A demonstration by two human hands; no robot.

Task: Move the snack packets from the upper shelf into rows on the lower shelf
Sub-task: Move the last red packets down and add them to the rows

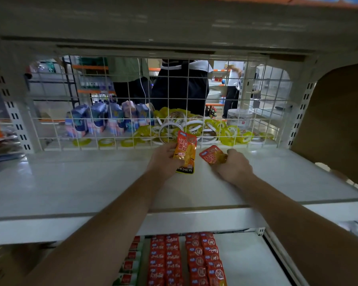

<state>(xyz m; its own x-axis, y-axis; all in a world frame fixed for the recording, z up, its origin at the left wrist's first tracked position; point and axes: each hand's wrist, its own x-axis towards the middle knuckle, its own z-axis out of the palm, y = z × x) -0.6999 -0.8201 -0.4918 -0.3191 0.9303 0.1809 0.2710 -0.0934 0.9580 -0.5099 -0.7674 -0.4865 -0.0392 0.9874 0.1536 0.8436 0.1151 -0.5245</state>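
Both my arms reach onto the white upper shelf (70, 182). My left hand (163, 159) grips a tall orange-yellow snack packet (185, 150), held upright near the wire back grid. Just to its right, my right hand (235, 166) pinches a smaller red-orange snack packet (212, 155) that sits low on the shelf surface. Below, on the lower shelf (246, 261), red packets (186, 261) lie in several neat rows, with a column of green-and-red packets (132, 263) at their left.
A white wire grid (112, 124) closes the back of the upper shelf; behind it lie yellow tape rolls and blue packs, and people stand in the aisle. A brown cardboard panel (339, 124) stands at the right. The shelf's front lip (194, 221) crosses over my forearms' level.
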